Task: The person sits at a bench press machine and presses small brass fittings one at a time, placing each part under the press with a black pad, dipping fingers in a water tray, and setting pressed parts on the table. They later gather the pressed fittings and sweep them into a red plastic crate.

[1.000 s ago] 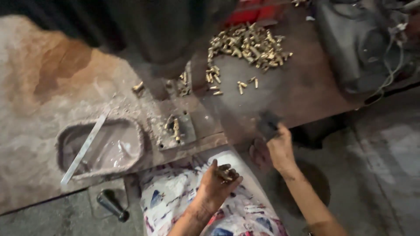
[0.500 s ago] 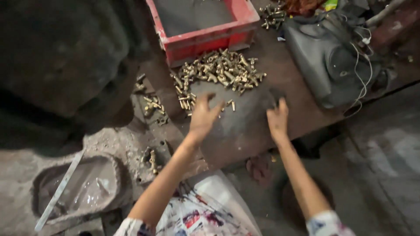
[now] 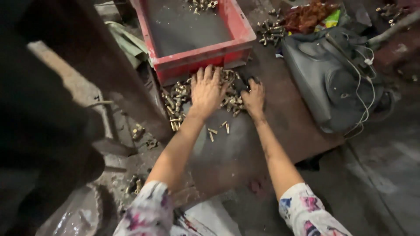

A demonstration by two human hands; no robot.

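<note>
Both hands down on the heap of small brass parts (image 3: 177, 102), just in front of the red crate (image 3: 199, 54).

Left hand (image 3: 208, 89) spread flat, fingers apart, pressing on the heap; right hand (image 3: 253, 98) cupped loosely at its right edge, nothing pinched. Hardly begun, by the look: crate nearly bare, only a few pieces (image 3: 202, 4) at its far end, most parts on the table (image 3: 288, 131), strays (image 3: 217, 129) nearer. Dark bag (image 3: 337, 83) to the right.

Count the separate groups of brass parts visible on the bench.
4: main pile under both hands, loose few below it, cluster beside the red crate, some inside it. Others may be hidden.
</note>
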